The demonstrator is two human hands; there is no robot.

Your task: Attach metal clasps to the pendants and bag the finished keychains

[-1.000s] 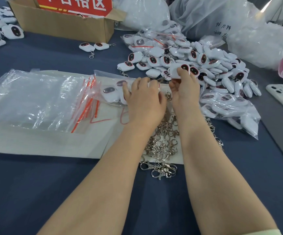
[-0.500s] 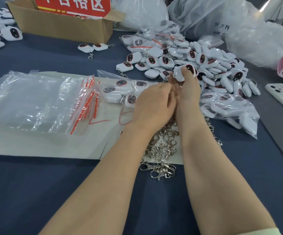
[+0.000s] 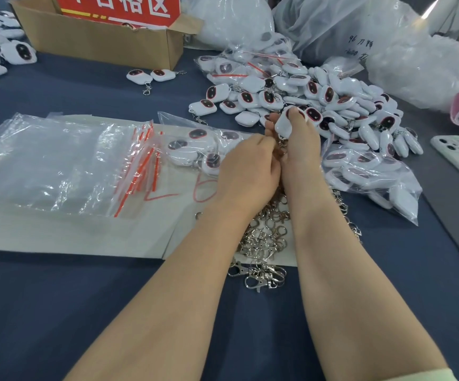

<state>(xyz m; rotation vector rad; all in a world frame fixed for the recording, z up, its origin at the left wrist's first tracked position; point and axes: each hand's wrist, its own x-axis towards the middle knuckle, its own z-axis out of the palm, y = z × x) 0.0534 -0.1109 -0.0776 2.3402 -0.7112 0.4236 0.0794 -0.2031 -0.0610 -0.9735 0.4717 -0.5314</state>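
**A:** Dark blue cloth covers the tabletop (image 3: 58, 312). Take the clasp heap (image 3: 266, 237) as our marker, that tangle of shiny silver hooks and rings between the forearms. Which step is this?

**B:** Attaching, I'd say. Just beyond the heap the right grip (image 3: 302, 152) is closed round one pendant (image 3: 284, 125). It's a smooth white rounded-square piece with a dark, red-rimmed oval on its face, and a fingertip is pressed over the top. The left grip (image 3: 247, 169) sits against the right one, fingers curled in and pinching a small clasp (image 3: 282, 145) at the pendant's lower edge.

**A:** Is the ring through yet?

**B:** Can't tell; the fingers hide the join. My guess is that the next move calls for a fine twist to thread the ring through the pendant's loop, then a drop into a bag.

**A:** Which bag?

**B:** Likely the half-filled bag (image 3: 195, 141) beyond and left of the heap. It's thin, clear, crinkly film with several pendants inside. Further left of the heap lies a flat stack of empty zip bags (image 3: 58, 166) with red seal strips.

**A:** And the stock?

**B:** A loose pendant pile (image 3: 338, 105) sits beyond and right of the heap, glossy and slippery-looking. A full bag (image 3: 368, 177) lies just right of the heap. Far beyond it stands a brown cardboard box (image 3: 99, 42).
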